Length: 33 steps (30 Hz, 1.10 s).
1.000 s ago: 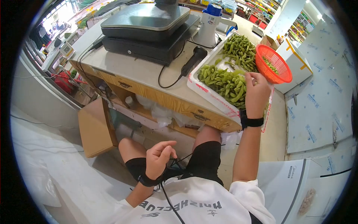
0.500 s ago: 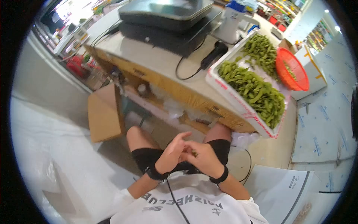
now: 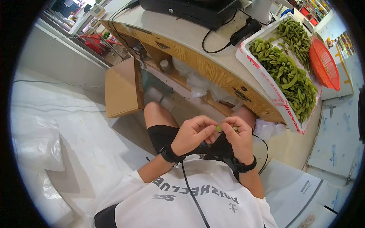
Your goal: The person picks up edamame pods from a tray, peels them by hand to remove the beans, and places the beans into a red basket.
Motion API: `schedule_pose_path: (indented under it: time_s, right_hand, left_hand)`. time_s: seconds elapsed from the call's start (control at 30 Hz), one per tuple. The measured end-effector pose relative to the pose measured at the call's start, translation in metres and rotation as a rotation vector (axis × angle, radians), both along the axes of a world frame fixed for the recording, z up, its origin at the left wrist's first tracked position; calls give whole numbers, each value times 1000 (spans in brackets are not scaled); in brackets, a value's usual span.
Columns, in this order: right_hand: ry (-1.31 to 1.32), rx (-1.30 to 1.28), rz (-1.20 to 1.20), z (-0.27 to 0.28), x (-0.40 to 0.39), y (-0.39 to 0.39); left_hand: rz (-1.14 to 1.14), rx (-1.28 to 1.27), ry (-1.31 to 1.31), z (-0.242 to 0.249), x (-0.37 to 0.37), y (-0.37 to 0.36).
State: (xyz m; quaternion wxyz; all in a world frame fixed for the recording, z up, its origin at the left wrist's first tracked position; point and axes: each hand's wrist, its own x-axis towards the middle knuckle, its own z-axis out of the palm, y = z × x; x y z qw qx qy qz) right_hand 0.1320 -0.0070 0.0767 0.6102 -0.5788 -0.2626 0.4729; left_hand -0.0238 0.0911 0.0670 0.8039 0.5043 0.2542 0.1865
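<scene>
Above my lap, my left hand [image 3: 194,133] pinches one end of a small green pod [image 3: 218,128] between thumb and fingers. My right hand [image 3: 238,138] meets it from the other side, its fingers closed on the pod too, with a bit of green showing among them. Both wrists wear black bands. A white foam box [image 3: 262,80] on the counter holds two heaps of green pods [image 3: 291,81], beyond my right hand. An orange-red basket [image 3: 324,64] leans at the box's far right side.
The counter [image 3: 182,24] carries a black device [image 3: 190,11] and a black scanner-like object [image 3: 245,31] with a cable. Below are wooden drawers [image 3: 205,68]. A cardboard box [image 3: 123,89] stands at left, a white appliance [image 3: 291,190] at lower right.
The view has shifted, so the counter and foam box sit higher and further right. My hands have moved apart slightly, and the green pod now shows between their fingertips.
</scene>
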Motion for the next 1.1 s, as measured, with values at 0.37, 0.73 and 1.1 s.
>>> schedule_pose_path:
  time_s: [0.37,0.73,1.1]
  right_hand:
    - [69,30,-2,-13,-13,0]
    - [-285,209,65,-35,-14,48]
    - [-819,63,519,-12,-48,183]
  left_hand:
    - [135,113,9,-8,4,-4]
    - [393,390,180,-19,-5,13]
    - [469,255,-116,-51,-83,117]
